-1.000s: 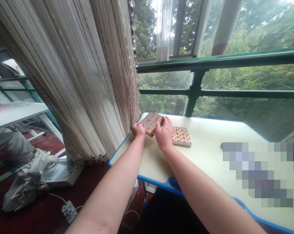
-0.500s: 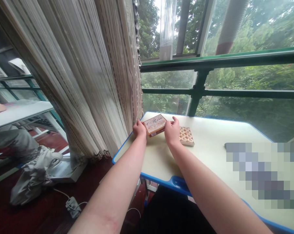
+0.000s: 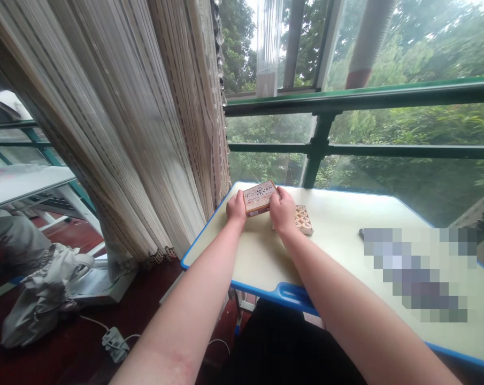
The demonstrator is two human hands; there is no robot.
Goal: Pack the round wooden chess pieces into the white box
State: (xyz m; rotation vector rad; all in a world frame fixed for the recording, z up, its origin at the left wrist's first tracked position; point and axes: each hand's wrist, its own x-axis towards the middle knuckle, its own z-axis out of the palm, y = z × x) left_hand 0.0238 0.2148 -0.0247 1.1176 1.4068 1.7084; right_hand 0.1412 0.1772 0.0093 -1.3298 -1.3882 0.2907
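A small brown box lid (image 3: 259, 197) with printed characters is held tilted just above the far left part of the cream table (image 3: 338, 251). My left hand (image 3: 236, 207) grips its left end. My right hand (image 3: 282, 209) grips its right end. Right behind my right hand lies an open tray of round wooden chess pieces (image 3: 304, 220), partly hidden by the hand.
A beaded string curtain (image 3: 145, 133) hangs close to the table's left edge. A green railing (image 3: 346, 101) and window glass run behind the table. A blurred-out object (image 3: 414, 267) lies at the table's right. A white power strip (image 3: 114, 339) and grey bag (image 3: 41, 294) lie on the floor at left.
Both hands have kept the lid and shifted it slightly, tilting it more toward me. My right hand now covers more of the chess-piece tray. The camera has shifted a little.
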